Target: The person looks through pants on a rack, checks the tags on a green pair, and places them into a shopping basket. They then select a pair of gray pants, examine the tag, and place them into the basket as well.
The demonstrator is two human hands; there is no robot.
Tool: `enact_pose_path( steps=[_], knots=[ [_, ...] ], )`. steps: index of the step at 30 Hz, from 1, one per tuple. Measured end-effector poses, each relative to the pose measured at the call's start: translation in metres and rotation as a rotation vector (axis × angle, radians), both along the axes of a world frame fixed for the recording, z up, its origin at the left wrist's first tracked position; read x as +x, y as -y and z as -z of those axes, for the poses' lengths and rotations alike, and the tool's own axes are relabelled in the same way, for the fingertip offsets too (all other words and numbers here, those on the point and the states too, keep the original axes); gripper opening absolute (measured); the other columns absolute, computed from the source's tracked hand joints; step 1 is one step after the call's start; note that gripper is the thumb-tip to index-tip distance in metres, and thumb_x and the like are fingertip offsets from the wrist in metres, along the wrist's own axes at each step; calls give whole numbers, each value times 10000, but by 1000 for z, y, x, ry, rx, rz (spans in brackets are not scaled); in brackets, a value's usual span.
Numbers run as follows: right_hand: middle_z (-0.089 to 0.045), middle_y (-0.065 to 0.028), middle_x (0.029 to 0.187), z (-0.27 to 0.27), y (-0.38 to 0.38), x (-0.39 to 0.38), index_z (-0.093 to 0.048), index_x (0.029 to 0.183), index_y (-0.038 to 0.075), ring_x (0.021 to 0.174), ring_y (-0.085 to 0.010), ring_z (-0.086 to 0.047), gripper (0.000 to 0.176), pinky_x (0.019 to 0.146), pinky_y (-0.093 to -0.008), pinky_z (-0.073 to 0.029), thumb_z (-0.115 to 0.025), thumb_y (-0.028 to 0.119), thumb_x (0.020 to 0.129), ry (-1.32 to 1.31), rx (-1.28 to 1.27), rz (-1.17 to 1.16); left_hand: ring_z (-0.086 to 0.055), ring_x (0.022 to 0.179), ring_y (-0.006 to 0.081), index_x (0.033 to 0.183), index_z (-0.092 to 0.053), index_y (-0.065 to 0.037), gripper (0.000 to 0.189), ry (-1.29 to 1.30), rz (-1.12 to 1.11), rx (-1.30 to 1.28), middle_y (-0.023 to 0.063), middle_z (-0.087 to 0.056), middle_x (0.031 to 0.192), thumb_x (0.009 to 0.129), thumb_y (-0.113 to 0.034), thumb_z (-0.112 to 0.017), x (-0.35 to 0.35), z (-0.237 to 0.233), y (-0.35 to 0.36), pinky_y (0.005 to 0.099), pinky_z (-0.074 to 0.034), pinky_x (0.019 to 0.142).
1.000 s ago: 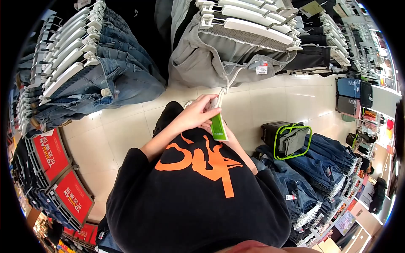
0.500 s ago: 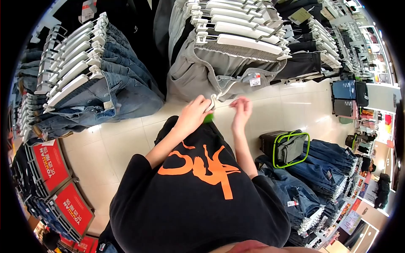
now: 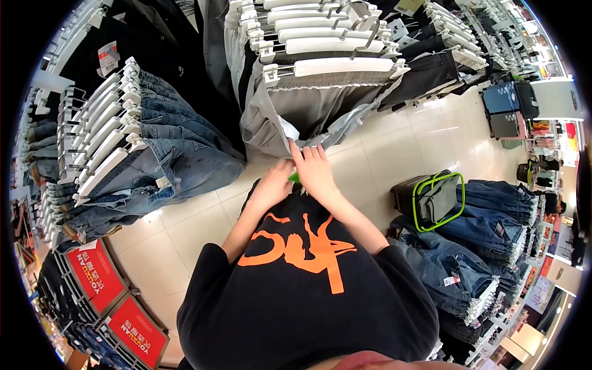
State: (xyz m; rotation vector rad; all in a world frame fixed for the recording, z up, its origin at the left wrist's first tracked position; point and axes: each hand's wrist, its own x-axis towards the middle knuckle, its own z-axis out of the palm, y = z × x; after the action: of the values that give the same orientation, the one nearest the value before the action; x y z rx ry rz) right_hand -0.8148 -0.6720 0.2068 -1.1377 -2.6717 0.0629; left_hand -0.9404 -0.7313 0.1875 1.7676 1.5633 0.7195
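Over floor tiles (image 3: 394, 145), right hand (image 3: 315, 172) has reached grey trousers (image 3: 259, 131), fingers extended; left hand (image 3: 272, 186) curls beside green tag (image 3: 295, 177), both grips unclear

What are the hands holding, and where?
The right hand holds the gray pants by the front of the waist. The left hand is at the green tag; its grip can't be told.

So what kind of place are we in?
Most likely a clothing store: grey trousers clipped on white hangers, racked blue jeans, and red sale-style signs with large lettering.
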Motion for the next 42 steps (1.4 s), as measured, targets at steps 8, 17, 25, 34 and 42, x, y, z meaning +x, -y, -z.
enact_pose_path(
  steps=[8, 17, 25, 34, 42],
  knots=[
    [-449, -89, 757, -28, 23, 5, -399, 1203, 81, 744, -240, -458, 515, 773, -356, -364, -458, 52, 692, 58, -35, -26, -433, 1025, 255, 1236, -110, -9, 693, 868, -418, -43, 229, -318, 1193, 769, -199, -586, -9, -21, -27, 325, -374, 839],
    [-469, -89, 771, -56, 25, 30, -480, 1133, 99, 748, -231, -478, 501, 725, -320, -381, -500, -13, 644, -79, -248, -135, -333, 1109, 272, 1272, 23, -41, 788, 924, -677, -122, 230, -263, 1208, 655, -25, -467, 18, -27, -30, 336, -302, 908],
    [-486, -84, 783, -61, 29, 44, -485, 1131, 102, 756, -238, -501, 511, 718, -327, -406, -537, -20, 637, -135, -298, -83, -283, 1160, 297, 1278, 47, -39, 788, 729, -480, -22, 226, -232, 1232, 678, -16, -464, 20, -33, -25, 353, -250, 949],
    [-490, -100, 754, -56, 10, 51, -466, 1141, 94, 738, -266, -504, 460, 704, -347, -410, -544, 20, 694, -226, -422, 21, -309, 1120, 271, 1264, 10, 0, 843, 638, -466, 7, 192, -207, 1237, 667, -58, -582, 28, -27, -38, 356, -283, 924],
    [-532, -133, 765, -51, -10, 46, -459, 1131, 75, 747, -298, -526, 431, 677, -369, -427, -551, 71, 710, -209, -458, -41, -324, 1089, 302, 1242, -206, 8, 759, 165, -693, 502, 190, -254, 1200, 653, -123, -666, 2, -58, -66, 357, -283, 915]
  ],
)
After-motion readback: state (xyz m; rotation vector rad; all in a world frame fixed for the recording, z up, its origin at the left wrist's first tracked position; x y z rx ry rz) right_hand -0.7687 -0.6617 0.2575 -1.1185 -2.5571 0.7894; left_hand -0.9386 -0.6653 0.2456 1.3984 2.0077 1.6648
